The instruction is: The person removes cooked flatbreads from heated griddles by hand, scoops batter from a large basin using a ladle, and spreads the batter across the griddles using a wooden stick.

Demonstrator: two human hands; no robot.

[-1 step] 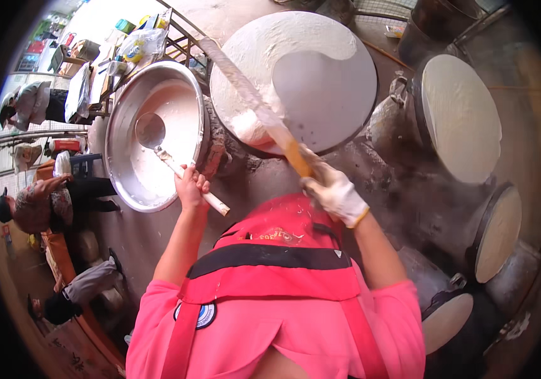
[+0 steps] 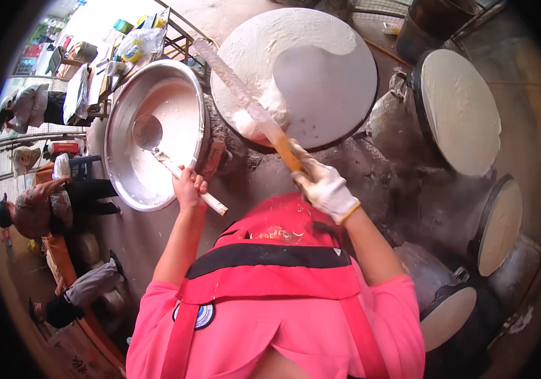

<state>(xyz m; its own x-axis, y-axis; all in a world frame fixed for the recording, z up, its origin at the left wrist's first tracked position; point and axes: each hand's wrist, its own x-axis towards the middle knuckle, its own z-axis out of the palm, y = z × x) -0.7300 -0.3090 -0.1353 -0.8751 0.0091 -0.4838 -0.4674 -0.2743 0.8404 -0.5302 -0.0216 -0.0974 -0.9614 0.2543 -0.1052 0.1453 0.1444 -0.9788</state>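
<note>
My left hand (image 2: pixel 190 187), bare, is closed round the pale handle of a ladle (image 2: pixel 148 131). The ladle's round bowl hangs over the wide metal basin (image 2: pixel 121 181) of pinkish-white batter (image 2: pixel 172 104). In a white glove, my right hand (image 2: pixel 322 183) grips the yellowish handle end of a long batter-coated spreader (image 2: pixel 242 95). Its blade slants across the left part of the big round griddle (image 2: pixel 327 88). A lump of wet batter (image 2: pixel 264 114) lies against the blade. Spread batter covers the griddle's far and left side; the grey surface shows bare on the right.
More round griddles with pale sheets stand at my right: one (image 2: pixel 463 114) large, others (image 2: pixel 501 226) (image 2: pixel 448 319) nearer me. A cluttered table (image 2: pixel 103 76) stands beyond the basin. People (image 2: pixel 49 205) are at the left. A dark bucket (image 2: pixel 431 31) is at the far right.
My right hand and the spreader have shifted slightly left, and more of the batter lump shows right of the blade. The ladle has moved a little left.
</note>
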